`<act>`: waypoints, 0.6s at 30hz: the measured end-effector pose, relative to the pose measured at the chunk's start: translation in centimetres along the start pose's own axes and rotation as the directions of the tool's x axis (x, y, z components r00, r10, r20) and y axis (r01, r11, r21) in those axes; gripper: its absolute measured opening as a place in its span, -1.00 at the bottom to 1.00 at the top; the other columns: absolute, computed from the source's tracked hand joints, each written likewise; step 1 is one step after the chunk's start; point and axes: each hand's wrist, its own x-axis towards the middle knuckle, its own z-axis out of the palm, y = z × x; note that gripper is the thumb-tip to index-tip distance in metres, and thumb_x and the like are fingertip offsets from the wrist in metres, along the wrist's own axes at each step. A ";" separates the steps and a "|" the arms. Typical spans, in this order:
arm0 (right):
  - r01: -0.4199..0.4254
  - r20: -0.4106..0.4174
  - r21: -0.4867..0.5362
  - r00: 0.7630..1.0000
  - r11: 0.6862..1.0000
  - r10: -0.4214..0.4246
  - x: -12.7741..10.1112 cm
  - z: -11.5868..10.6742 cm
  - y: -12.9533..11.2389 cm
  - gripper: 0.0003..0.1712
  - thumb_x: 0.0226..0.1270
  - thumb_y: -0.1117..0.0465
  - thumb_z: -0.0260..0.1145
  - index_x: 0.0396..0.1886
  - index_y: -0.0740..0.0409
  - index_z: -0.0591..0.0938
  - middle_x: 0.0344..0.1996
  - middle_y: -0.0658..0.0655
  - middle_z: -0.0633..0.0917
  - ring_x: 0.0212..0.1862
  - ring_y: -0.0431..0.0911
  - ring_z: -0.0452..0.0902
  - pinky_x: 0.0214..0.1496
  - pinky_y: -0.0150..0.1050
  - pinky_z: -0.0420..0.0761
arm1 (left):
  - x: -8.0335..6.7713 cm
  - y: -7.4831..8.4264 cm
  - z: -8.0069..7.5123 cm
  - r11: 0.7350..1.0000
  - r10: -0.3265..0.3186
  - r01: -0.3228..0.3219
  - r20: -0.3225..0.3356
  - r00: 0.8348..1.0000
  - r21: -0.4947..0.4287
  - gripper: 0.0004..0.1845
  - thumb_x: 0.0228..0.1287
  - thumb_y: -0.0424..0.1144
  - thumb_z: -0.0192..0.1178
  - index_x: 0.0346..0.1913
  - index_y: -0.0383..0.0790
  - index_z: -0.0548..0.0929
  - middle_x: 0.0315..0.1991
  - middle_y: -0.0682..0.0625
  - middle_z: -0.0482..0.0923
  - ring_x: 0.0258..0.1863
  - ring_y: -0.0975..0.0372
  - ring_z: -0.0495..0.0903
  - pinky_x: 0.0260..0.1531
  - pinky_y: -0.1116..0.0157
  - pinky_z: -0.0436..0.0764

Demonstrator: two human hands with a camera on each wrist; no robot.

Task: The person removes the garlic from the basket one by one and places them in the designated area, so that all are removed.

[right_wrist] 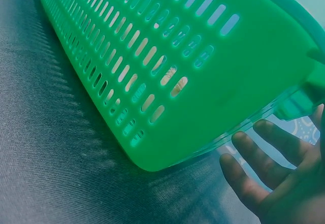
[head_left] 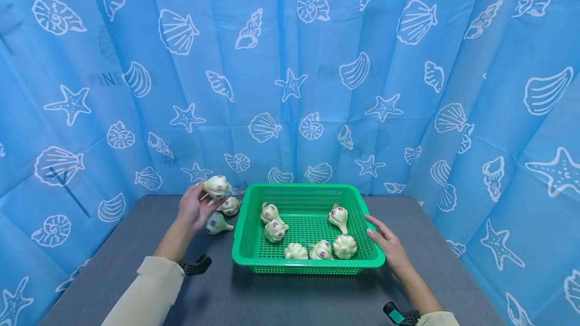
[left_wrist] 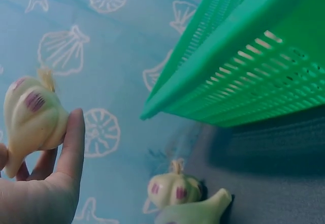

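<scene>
My left hand [head_left: 201, 201] holds a cream garlic bulb [head_left: 216, 186] with purple marks in the air, just left of the green plastic basket's [head_left: 240, 245] far corner. The left wrist view shows the same bulb [left_wrist: 33, 120] cradled on my fingers [left_wrist: 71, 148]. Two more bulbs [head_left: 229, 206] [head_left: 217, 224] lie on the table below it. Several bulbs lie inside the basket, among them one [head_left: 275, 230] at the left and one [head_left: 344, 246] at the front right. My right hand [head_left: 382, 238] is open, its straight fingers [right_wrist: 259, 163] against the basket's right wall [right_wrist: 193, 76].
The grey table [head_left: 290, 296] is enclosed at the back and sides by a blue curtain [head_left: 290, 64] printed with shells and starfish. Black wrist mounts [head_left: 195, 265] [head_left: 399, 314] show on both forearms. Bare tabletop lies in front of the basket.
</scene>
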 end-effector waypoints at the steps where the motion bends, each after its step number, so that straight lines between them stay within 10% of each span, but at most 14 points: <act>1: -0.002 0.000 0.000 1.000 1.000 0.002 0.0 0.0 0.0 -0.36 0.57 0.02 0.03 0.52 0.10 0.16 0.41 0.39 0.20 0.27 0.22 0.36 -0.07 -0.29 0.61 | 0.0 0.0 -0.3 1.000 0.002 -0.002 -0.014 1.000 -0.008 -0.76 0.60 -0.12 -0.30 0.13 -0.16 0.20 0.20 -0.15 0.22 0.16 0.08 0.40 0.20 -0.04 0.38; 18: -0.004 -0.004 0.011 1.000 1.000 0.005 0.1 -0.1 0.1 -0.37 0.57 0.03 0.04 0.52 0.10 0.17 0.38 0.41 0.26 0.14 0.10 0.53 -0.11 -0.25 0.64 | -0.6 -0.1 -4.4 0.997 -0.019 0.009 -0.133 0.991 -0.082 -0.76 0.58 -0.11 -0.17 0.17 -0.07 0.22 0.17 -0.06 0.24 0.17 0.15 0.38 0.25 -0.01 0.32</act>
